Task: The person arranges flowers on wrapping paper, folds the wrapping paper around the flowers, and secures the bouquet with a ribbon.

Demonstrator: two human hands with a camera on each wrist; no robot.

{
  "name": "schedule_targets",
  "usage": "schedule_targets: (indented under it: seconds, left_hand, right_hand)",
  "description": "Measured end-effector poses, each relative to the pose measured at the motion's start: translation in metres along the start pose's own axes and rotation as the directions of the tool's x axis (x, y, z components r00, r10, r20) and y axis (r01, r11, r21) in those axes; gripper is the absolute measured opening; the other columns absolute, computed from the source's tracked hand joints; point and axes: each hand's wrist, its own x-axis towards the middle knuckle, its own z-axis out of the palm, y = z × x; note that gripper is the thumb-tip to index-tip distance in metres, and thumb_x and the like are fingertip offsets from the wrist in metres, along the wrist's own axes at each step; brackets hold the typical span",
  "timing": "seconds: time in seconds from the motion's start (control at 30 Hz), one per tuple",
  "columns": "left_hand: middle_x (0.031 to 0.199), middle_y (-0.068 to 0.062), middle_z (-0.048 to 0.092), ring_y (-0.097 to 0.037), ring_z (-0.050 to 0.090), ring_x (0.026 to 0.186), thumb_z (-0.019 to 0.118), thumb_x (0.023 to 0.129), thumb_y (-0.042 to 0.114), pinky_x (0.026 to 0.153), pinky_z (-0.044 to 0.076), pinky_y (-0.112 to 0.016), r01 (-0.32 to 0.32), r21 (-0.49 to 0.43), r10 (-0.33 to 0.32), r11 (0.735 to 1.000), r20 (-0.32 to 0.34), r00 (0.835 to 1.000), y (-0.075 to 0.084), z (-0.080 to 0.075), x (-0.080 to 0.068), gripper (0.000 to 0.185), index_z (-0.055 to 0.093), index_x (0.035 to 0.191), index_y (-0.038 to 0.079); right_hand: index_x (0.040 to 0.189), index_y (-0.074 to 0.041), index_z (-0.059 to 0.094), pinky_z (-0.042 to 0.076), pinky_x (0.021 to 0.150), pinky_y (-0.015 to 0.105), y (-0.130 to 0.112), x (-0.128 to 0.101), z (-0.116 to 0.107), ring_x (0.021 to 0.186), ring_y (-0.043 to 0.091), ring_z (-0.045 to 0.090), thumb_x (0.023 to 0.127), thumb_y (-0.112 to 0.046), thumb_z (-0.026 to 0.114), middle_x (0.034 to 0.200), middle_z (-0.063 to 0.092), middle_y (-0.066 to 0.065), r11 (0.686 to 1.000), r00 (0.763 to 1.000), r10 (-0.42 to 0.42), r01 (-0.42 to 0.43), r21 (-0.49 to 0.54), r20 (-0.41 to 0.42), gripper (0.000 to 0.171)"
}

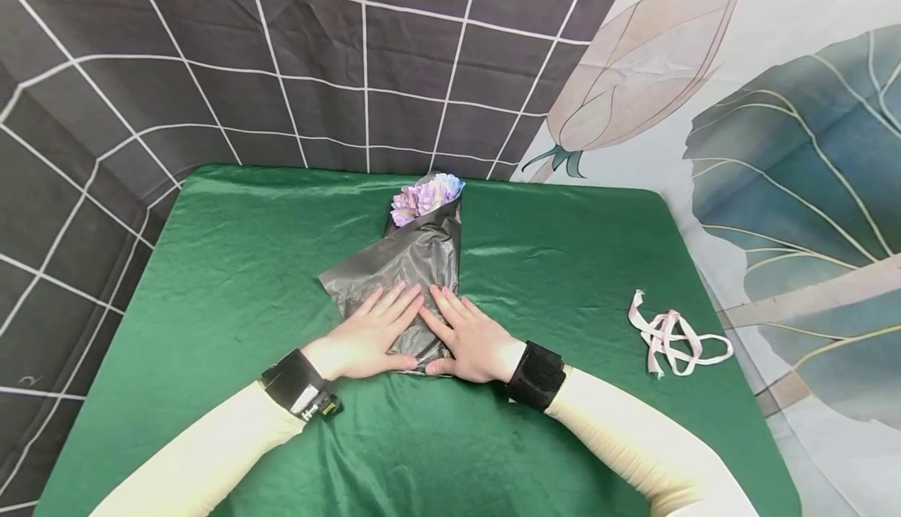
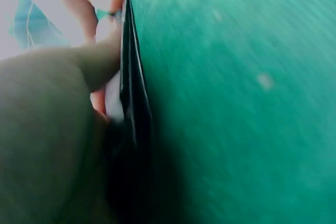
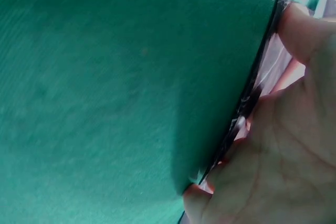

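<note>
A bundle of purple and blue flowers lies on the green cloth, wrapped in dark, see-through wrapping paper. The blossoms show at the far end, and a paper corner juts out to the left. My left hand rests flat on the lower left of the wrapping, fingers straight. Beside it my right hand lies flat on the lower right, its fingers extended, the two index fingers close together. Both wrist views show the thin edge of the paper against the cloth, with fingers on it. The stems are hidden.
A loosely tangled pale pink ribbon lies on the right part of the green-covered table. Behind the table hangs a dark grid-patterned cloth, and a floral-printed cloth hangs on the right.
</note>
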Motion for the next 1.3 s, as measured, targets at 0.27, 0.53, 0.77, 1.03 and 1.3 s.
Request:
schedule_targets:
  seconds: [0.27,0.53,0.77,1.03,1.3]
  left_hand:
    - [0.16,-0.004,-0.001,-0.027,-0.006,0.146,0.048,0.084,0.07,0.116,-0.001,-0.048,-0.023,-0.019,0.023,1.0,-0.008,1.0,-0.003,0.004,0.001,0.096,0.011,0.154,0.016]
    - [0.16,-0.006,0.001,-0.029,-0.004,0.146,0.05,0.083,0.069,0.115,0.0,-0.05,-0.024,-0.02,0.024,1.0,0.007,1.0,-0.001,-0.001,0.003,0.095,0.015,0.153,0.014]
    - [0.16,-0.006,0.0,-0.029,-0.004,0.146,0.048,0.084,0.07,0.115,0.001,-0.05,-0.015,0.012,0.015,1.0,0.036,0.999,0.002,-0.004,0.003,0.095,0.013,0.154,0.015]
    - [0.16,-0.005,-0.002,-0.028,-0.006,0.146,0.047,0.084,0.071,0.116,0.0,-0.049,-0.004,-0.003,0.004,1.0,0.039,0.999,0.003,-0.005,0.001,0.096,0.011,0.154,0.017]
    - [0.16,-0.01,0.001,-0.032,-0.001,0.146,0.049,0.083,0.07,0.115,0.003,-0.051,-0.015,0.023,0.014,1.0,0.004,1.0,0.004,-0.001,0.003,0.096,0.015,0.153,0.013]
  right_hand:
    - [0.154,-0.016,0.008,0.014,0.115,0.049,0.021,0.003,0.001,0.146,0.018,0.004,0.098,-0.057,0.026,0.16,0.002,0.001,0.999,0.999,-0.01,0.011,0.033,-0.043,0.071]
    - [0.152,-0.006,0.012,0.017,0.115,0.046,0.033,0.023,-0.001,0.146,0.023,0.008,0.1,-0.051,0.027,0.159,0.008,0.011,0.985,0.979,0.142,-0.125,0.118,-0.146,0.07]
    - [0.151,-0.007,0.02,0.018,0.115,0.044,0.055,0.054,-0.014,0.145,0.029,0.014,0.101,-0.048,0.026,0.157,0.019,0.009,0.954,0.943,0.286,-0.262,0.148,-0.171,0.064]
    - [0.152,-0.01,0.02,0.019,0.114,0.047,0.073,0.08,-0.027,0.145,0.032,0.014,0.102,-0.047,0.024,0.158,0.019,0.007,0.929,0.92,0.359,-0.338,0.149,-0.155,0.062]
    - [0.153,-0.017,0.017,0.017,0.114,0.049,0.086,0.093,-0.032,0.145,0.03,0.011,0.102,-0.048,0.022,0.159,0.015,-0.001,0.904,0.9,0.414,-0.39,0.174,-0.134,0.06]
